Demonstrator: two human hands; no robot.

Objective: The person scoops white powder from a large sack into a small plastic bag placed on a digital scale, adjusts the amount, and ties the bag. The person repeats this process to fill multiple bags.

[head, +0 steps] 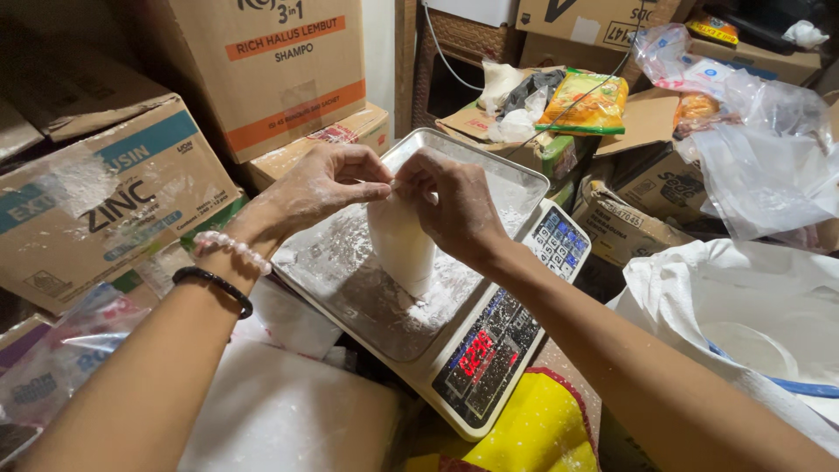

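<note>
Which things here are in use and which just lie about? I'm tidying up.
In use:
- left hand and right hand, pinching the top of the clear plastic bag of white powder
- powder-dusted steel-pan digital scale

Lying about:
- brown cardboard boxes
- orange-green snack packet
- white sack

Counted around the weighing spot

One digital scale (489, 350) with one steel tray (350, 288); one filled white bag (400, 245) on it; two hands; two bracelets at 9 o'clock; one open sack (743, 306) at 3 o'clock.

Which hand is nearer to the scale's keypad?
Right. The right hand pinches the white bag just beside the keypad; the left hand is on the bag's far side.
</note>
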